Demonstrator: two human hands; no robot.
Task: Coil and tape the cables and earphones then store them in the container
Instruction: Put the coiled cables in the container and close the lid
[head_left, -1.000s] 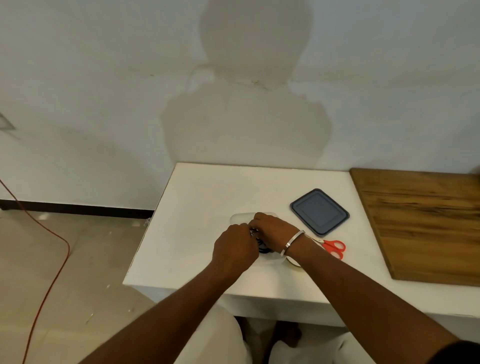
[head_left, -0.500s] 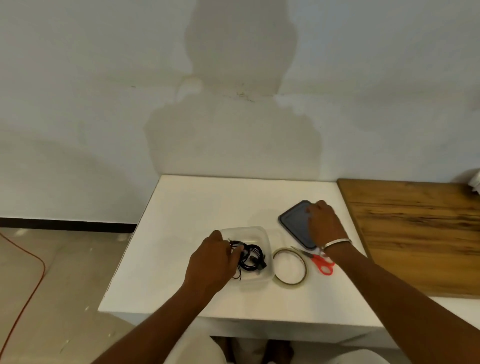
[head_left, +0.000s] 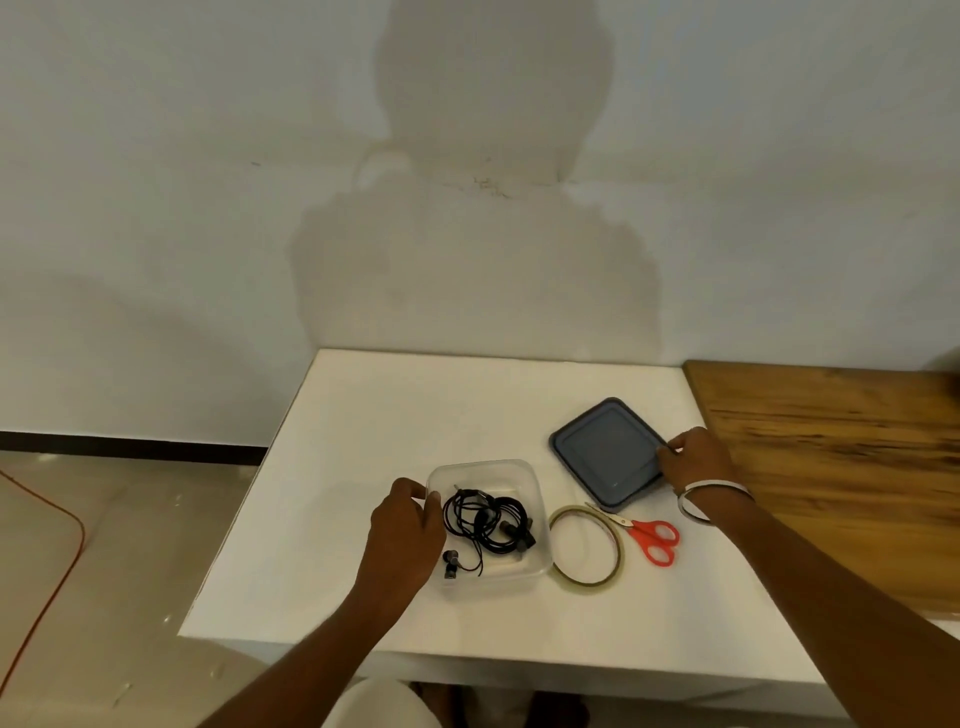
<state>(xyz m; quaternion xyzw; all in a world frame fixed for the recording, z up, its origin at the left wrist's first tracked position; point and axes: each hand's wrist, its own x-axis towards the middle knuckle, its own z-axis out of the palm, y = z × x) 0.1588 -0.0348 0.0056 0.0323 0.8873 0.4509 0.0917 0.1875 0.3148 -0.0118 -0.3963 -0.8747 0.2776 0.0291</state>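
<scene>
Since the earlier frame, the right hand (head_left: 693, 460) has shifted from lying on top of the dark lid (head_left: 608, 452) to that lid's right edge, where its thumb and fingers now pinch the rim. Whether the lid is lifted off the white table (head_left: 415, 405) or lies flat on it I cannot tell. A light bangle (head_left: 698, 493) circles the right wrist.

At the clear container (head_left: 524, 467), the left hand (head_left: 402, 530) grips the left wall, thumb at the rim and fingers curled round the outside. Inside the container lie the coiled black cables and earphones (head_left: 488, 519), bunched toward the middle, with one earbud (head_left: 451, 558) resting near the front left corner by the left hand.

Just right of the container, touching or nearly touching its right wall, lies the tape roll (head_left: 558, 564), flat on the table. Right of the tape lie the red-handled scissors (head_left: 652, 538), their blades pointing back toward the lid, which sits behind and to the right of the container. Far right of the container, a wooden tabletop (head_left: 831, 457) adjoins the white table.
</scene>
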